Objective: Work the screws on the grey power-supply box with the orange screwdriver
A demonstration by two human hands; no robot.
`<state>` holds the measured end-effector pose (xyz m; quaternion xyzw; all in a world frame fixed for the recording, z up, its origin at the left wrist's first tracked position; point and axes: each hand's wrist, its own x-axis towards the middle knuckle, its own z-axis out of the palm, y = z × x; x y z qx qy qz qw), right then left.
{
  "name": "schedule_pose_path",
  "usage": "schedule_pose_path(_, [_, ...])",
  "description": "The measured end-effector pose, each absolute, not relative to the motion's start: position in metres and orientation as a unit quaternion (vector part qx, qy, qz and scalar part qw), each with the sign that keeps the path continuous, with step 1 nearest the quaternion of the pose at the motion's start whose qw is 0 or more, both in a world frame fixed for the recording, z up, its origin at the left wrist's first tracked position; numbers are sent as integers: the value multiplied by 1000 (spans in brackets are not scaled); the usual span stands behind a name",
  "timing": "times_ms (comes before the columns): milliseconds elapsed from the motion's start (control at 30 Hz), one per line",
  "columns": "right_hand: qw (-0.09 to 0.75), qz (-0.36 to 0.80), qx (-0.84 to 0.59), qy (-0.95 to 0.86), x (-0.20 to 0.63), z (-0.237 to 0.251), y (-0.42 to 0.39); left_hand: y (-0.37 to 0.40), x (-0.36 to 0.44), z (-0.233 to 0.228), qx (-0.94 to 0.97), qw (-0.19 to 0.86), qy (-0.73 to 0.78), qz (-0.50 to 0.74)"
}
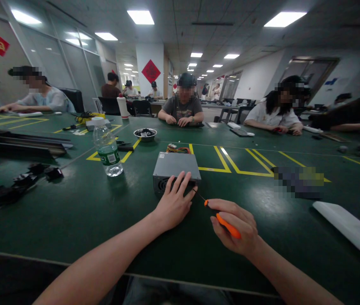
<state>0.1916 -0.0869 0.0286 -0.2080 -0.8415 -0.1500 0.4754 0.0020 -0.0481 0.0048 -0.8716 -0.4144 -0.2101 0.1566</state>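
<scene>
A: Power supply box [176, 168], grey metal, sits near the middle of the green table [81, 216], a little in from the near edge. The left hand [174, 204] rests against its near face, fingers spread flat over the vent.

B: And the right hand [235, 226]?

A: Curled around the orange handle of a small screwdriver [221, 220], thumb and fingers closed on it. The thin shaft points at the box's near right corner; whether the tip is seated in a screw is too small to tell.

B: What could go wrong?

A: I'd judge the tip could skid off the screw, since the shaft comes in at a low slant, and the left fingers lie just beside it. The box might also slide away on the smooth mat if the left hand only rests on it.

B: Anything close by?

A: Coloured wires [178, 149] trail from the box's far side. A water bottle [106, 148] stands to the left, a metal bowl [145, 134] beyond it, and a white object [351, 231] lies by the right edge. Other people sit along the far edge.
</scene>
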Motion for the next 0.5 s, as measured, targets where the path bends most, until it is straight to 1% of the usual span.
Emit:
schedule_pose_path(200, [463,-162,-200,-848,191,27,-86,-51,-6,12,-884,101,-402,-216])
schedule_pose_path(500, [449,-179,-200,-852,188,24,-83,-52,-8,14,-884,82,-399,-228])
